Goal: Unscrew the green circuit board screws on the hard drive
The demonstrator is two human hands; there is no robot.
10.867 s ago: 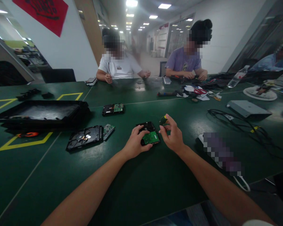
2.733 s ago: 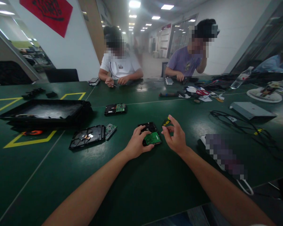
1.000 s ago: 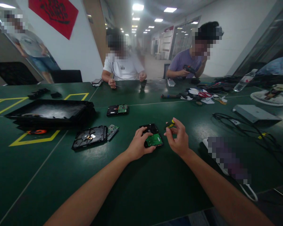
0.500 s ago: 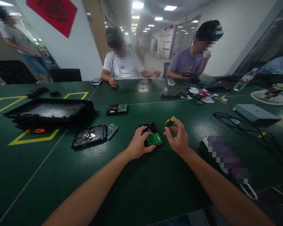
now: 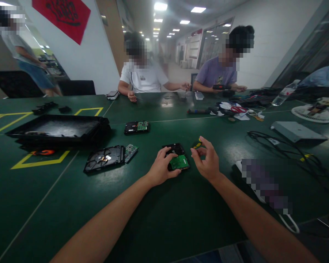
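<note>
A hard drive (image 5: 182,162) with a green circuit board lies flat on the green table in front of me. My left hand (image 5: 164,166) grips it from the left, fingers bent over its top and thumb at the near edge. Just right of the drive, my right hand (image 5: 207,157) pinches a small black-and-yellow screwdriver (image 5: 197,144) between thumb and fingers. Its handle shows partly; I cannot make out the shaft or tip. To the left, a larger black drive casing (image 5: 105,159) rests beside a loose circuit board (image 5: 131,152). Another hard drive (image 5: 137,127) lies farther back.
Black plastic trays (image 5: 60,128) stand at the left, with an orange-handled tool (image 5: 44,152) before them. On the right are a pixelated white-edged object (image 5: 263,186), black cables (image 5: 276,146), a grey metal box (image 5: 297,131) and a bottle (image 5: 286,93). Two people sit opposite.
The screwdriver handle has turned slightly in my right hand's fingers. My left hand and the hard drive stay put. Across the table, the person in purple has lowered a hand.
</note>
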